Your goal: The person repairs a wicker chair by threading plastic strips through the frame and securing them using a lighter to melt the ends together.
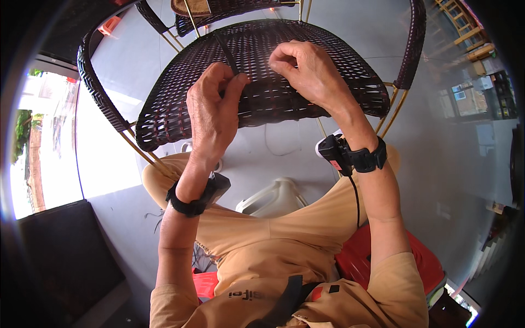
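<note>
A dark brown woven wicker chair (164,109) with thin gold metal legs lies tipped in front of me, its woven seat facing up. My left hand (210,109) pinches a dark wicker strand (225,50) that runs up across the weave. My right hand (306,71) rests on the seat to the right, fingertips closed on the weave near the same strand. Both wrists carry black strapped devices.
I sit on a red stool (415,257) with tan trousers over my knees. A white plastic container (273,199) stands on the grey floor between my legs. A second wicker chair (229,13) is behind. Wooden frames (465,33) stand at the far right, a dark mat (60,257) at the left.
</note>
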Available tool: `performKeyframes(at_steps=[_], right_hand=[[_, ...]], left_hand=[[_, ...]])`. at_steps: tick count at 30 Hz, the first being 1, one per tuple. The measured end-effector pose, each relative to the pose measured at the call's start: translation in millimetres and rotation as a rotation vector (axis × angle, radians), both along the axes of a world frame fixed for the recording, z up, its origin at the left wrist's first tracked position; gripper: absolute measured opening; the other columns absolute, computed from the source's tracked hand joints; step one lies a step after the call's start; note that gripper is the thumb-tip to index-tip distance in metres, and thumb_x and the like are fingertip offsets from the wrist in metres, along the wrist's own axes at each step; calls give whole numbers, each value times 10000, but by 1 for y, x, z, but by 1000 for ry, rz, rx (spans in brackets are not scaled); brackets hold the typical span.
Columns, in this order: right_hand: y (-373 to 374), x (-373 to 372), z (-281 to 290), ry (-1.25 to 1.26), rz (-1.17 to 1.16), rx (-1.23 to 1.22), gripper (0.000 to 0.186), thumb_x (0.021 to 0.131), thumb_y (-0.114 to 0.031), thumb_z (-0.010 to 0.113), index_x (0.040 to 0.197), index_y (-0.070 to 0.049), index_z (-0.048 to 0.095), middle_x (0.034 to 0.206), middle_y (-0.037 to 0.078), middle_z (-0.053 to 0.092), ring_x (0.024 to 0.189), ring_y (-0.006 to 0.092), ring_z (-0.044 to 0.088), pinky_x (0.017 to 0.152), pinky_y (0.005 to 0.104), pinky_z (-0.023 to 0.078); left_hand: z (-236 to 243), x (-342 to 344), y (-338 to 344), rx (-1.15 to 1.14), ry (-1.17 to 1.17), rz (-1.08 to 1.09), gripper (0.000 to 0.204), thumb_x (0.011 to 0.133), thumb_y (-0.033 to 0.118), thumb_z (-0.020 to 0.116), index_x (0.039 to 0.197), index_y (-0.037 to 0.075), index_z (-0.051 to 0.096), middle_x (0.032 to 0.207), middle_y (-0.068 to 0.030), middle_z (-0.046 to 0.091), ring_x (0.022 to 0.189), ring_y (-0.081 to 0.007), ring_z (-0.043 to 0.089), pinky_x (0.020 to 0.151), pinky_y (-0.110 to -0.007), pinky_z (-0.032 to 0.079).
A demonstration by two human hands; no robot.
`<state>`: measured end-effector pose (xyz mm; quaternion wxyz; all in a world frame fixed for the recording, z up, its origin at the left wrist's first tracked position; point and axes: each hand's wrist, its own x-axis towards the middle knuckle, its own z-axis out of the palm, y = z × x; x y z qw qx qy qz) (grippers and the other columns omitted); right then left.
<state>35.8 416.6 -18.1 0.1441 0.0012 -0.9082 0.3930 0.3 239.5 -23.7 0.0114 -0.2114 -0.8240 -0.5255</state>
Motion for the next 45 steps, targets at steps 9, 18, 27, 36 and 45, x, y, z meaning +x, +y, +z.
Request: performKeyframes(at_steps=[9, 18, 27, 36, 45], right_hand=[[6, 2, -2, 27, 25, 37, 107, 777, -71, 635, 856, -1, 638, 796, 120, 655, 706, 212, 640, 657, 297, 491], [5, 2, 3, -5, -4, -8, 95, 776, -38, 634, 859, 6, 641, 799, 120, 659, 720, 206, 643, 669, 290, 492], [8, 3, 0, 14, -18, -34, 103, 794, -77, 630, 855, 5, 640, 794, 122, 655, 698, 202, 633, 643, 293, 487], [5, 2, -2, 65, -22, 30, 121, 801, -113, 635, 861, -8, 640, 796, 125, 649, 694, 228, 626, 652, 315, 488], [4, 4, 1, 28, -14, 37, 119, 788, -102, 653, 852, -2, 641, 789, 114, 627, 693, 224, 611, 633, 308, 477]], left_hand=[[8, -13, 15, 82, -24, -17, 169, 818, 103, 583, 760, -54, 569, 666, -128, 633, 527, -151, 617, 493, -274, 449], [24, -13, 12, 71, -114, -166, 223, 799, 167, 665, 819, -48, 610, 742, -117, 641, 675, -169, 645, 595, -264, 485], [22, 5, 16, -337, 194, -7, 215, 693, 213, 754, 711, 20, 663, 709, -79, 610, 604, -209, 600, 570, -319, 465], [23, 0, 12, -162, 86, -114, 119, 739, 111, 704, 792, 9, 674, 705, -59, 640, 601, -141, 581, 592, -259, 451], [22, 2, 7, 242, -280, -181, 98, 797, 73, 664, 847, -11, 659, 702, -45, 650, 641, -48, 559, 590, -194, 445]])
